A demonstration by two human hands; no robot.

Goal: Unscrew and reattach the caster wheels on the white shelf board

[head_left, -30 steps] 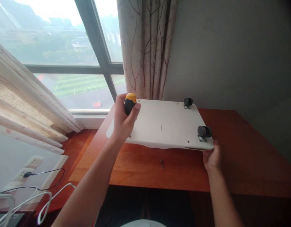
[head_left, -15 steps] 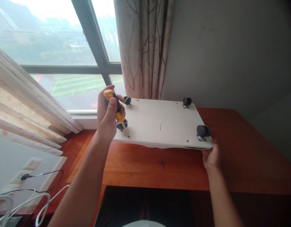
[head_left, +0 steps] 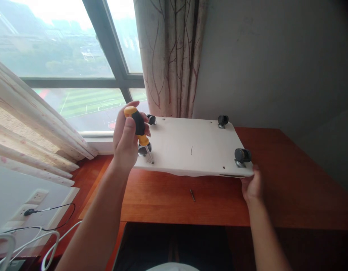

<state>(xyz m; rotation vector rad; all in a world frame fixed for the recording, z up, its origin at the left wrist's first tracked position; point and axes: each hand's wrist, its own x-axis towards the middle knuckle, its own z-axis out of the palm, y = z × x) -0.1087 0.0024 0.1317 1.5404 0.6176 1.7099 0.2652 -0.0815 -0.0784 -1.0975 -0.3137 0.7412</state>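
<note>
My left hand (head_left: 127,137) is closed around the yellow and black handle of a screwdriver (head_left: 138,125). The screwdriver tilts, its tip down at a screw hole near the front left corner of a white panel (head_left: 179,145). Black casters stand on the panel's corners: a front right caster (head_left: 243,155), a back right caster (head_left: 223,120), a back left caster (head_left: 151,119) and a front left caster (head_left: 142,148), partly behind the screwdriver. My right hand (head_left: 252,184) grips the panel's front right corner, fingers underneath and hidden.
The panel is on a reddish wooden table (head_left: 162,203). A small metal bit (head_left: 192,195) lies in front of it. A curtain (head_left: 171,60) and a window (head_left: 78,109) are behind. White cables (head_left: 49,241) and a plugged socket (head_left: 32,210) are at the lower left.
My left hand has rolled the screwdriver handle slightly, so more of its black grip shows. The tip stays at the same spot. My right hand still holds the corner.
</note>
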